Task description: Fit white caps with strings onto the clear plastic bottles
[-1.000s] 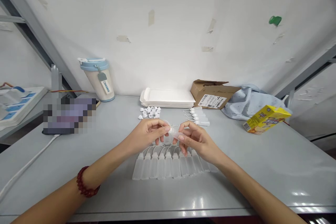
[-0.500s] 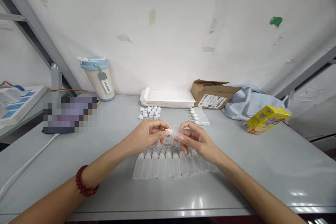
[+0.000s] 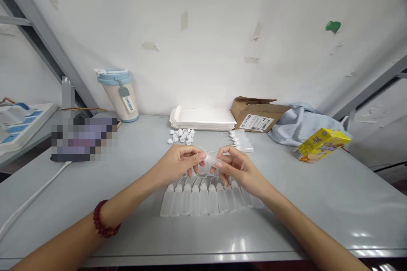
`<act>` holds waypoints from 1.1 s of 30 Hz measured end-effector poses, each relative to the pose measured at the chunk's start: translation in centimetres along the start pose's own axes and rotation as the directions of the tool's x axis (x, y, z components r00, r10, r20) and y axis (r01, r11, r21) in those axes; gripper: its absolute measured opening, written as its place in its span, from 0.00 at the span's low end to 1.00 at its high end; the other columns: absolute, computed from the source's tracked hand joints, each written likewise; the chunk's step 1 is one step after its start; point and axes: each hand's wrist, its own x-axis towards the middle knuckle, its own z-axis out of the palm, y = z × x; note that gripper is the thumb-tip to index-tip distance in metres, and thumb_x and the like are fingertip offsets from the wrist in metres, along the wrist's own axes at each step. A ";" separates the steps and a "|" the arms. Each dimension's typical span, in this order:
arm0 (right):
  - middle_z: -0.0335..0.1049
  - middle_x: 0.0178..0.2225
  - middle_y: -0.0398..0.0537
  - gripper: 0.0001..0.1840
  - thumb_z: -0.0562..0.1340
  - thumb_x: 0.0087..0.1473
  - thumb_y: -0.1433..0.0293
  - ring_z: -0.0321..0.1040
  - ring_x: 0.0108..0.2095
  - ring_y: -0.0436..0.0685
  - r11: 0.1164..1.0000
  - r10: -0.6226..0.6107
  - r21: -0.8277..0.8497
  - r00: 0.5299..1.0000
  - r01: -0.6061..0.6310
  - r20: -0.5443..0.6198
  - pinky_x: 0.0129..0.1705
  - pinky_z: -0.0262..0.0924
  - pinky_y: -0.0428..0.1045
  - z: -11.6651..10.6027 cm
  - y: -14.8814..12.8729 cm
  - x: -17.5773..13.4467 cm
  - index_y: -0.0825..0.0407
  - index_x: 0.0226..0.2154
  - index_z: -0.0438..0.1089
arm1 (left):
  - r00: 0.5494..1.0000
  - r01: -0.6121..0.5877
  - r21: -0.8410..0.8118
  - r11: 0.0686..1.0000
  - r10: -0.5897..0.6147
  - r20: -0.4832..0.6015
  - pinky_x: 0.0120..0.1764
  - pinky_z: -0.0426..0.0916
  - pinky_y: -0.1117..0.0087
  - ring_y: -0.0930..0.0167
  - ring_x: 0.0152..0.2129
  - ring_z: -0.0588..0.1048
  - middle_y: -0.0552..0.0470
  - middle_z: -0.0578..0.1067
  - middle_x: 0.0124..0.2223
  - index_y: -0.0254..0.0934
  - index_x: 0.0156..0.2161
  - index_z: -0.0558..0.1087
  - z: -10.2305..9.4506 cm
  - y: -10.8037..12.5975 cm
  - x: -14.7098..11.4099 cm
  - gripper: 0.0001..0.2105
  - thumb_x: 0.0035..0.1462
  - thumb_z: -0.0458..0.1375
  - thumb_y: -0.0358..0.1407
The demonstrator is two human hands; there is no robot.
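Observation:
Between my two hands a small translucent squeeze bottle [image 3: 215, 161] lies tilted on its side, its white top end towards the left. My left hand [image 3: 178, 161] pinches that top end with thumb and forefinger; exactly what part sits under the fingertips is hard to see. My right hand [image 3: 238, 168] is closed on the bottle's body. Below the hands a row of similar squeeze bottles [image 3: 195, 202] lies side by side, thin pale strands curving from their necks. My right hand partly covers the row's right half. Behind my left hand stand several small white caps [image 3: 182, 135].
Several bottles with white tops [image 3: 243, 142] lie behind my right hand. Along the wall are a stack of white trays [image 3: 203, 118], a cardboard box [image 3: 257, 116], a cloth [image 3: 295, 125] and a tumbler [image 3: 121, 97]. A yellow carton [image 3: 321, 146] stands right, a phone [image 3: 84, 139] left.
My left fingertips have shifted slightly at the bottle's top end, and more of its pale top shows. My right hand stays nearly in place on the body.

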 end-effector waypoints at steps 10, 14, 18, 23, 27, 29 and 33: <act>0.69 0.28 0.43 0.14 0.59 0.55 0.62 0.59 0.18 0.45 0.998 -0.039 -0.053 0.999 0.040 0.022 0.21 0.56 0.43 0.1 0.1 -0.3 0.50 0.43 0.60 | 0.999 0.024 -0.023 0.999 -0.023 0.050 0.22 0.66 0.76 0.76 0.18 0.71 0.53 0.72 0.26 0.33 0.27 0.70 0.3 0.1 0.0 0.17 0.56 0.52 0.45; 0.68 0.27 0.43 0.15 0.59 0.55 0.62 0.59 0.18 0.45 0.996 -0.045 -0.074 0.999 0.046 0.023 0.21 0.57 0.43 0.0 0.0 -0.2 0.51 0.43 0.63 | 0.999 0.004 -0.009 1.000 -0.003 0.043 0.24 0.67 0.75 0.76 0.19 0.70 0.53 0.73 0.26 0.33 0.28 0.71 0.2 0.0 -0.1 0.15 0.56 0.53 0.44; 0.69 0.28 0.44 0.15 0.59 0.54 0.61 0.59 0.18 0.44 0.996 -0.050 -0.076 0.998 0.052 0.026 0.20 0.58 0.43 -0.1 0.1 -0.2 0.51 0.42 0.64 | 0.998 -0.038 -0.012 0.999 0.038 0.054 0.26 0.68 0.75 0.75 0.21 0.70 0.53 0.73 0.28 0.34 0.30 0.72 0.1 -0.2 -0.1 0.13 0.56 0.53 0.43; 0.69 0.29 0.45 0.14 0.58 0.55 0.62 0.59 0.18 0.44 0.995 -0.046 -0.083 0.998 0.049 0.038 0.20 0.57 0.43 -0.2 0.3 -0.1 0.51 0.42 0.65 | 0.996 -0.064 0.024 0.998 0.063 0.057 0.28 0.68 0.75 0.75 0.23 0.71 0.52 0.73 0.28 0.35 0.35 0.74 0.1 0.3 -0.2 0.11 0.56 0.54 0.40; 0.70 0.27 0.44 0.13 0.59 0.55 0.62 0.59 0.17 0.44 0.997 -0.033 -0.066 0.998 0.036 0.045 0.20 0.56 0.43 -0.2 0.3 0.0 0.51 0.41 0.65 | 0.995 -0.087 0.034 0.996 0.085 0.053 0.30 0.68 0.73 0.72 0.28 0.73 0.51 0.75 0.31 0.35 0.35 0.74 0.3 0.6 -0.4 0.11 0.56 0.53 0.39; 0.70 0.28 0.44 0.14 0.59 0.54 0.61 0.59 0.16 0.44 0.999 -0.016 -0.038 0.999 0.018 0.047 0.19 0.56 0.43 -0.3 0.3 0.0 0.51 0.41 0.64 | 0.994 -0.096 0.037 0.995 0.095 0.046 0.33 0.69 0.73 0.70 0.31 0.74 0.51 0.76 0.33 0.36 0.34 0.74 0.4 0.5 -0.4 0.10 0.56 0.53 0.38; 0.71 0.27 0.44 0.13 0.59 0.54 0.61 0.57 0.14 0.43 0.999 0.013 0.041 0.998 -0.016 0.065 0.17 0.54 0.42 -0.5 0.6 0.1 0.51 0.39 0.62 | 0.995 -0.099 0.058 0.993 0.099 0.012 0.34 0.70 0.71 0.69 0.31 0.74 0.51 0.75 0.34 0.36 0.33 0.73 0.5 0.5 -0.6 0.09 0.55 0.54 0.39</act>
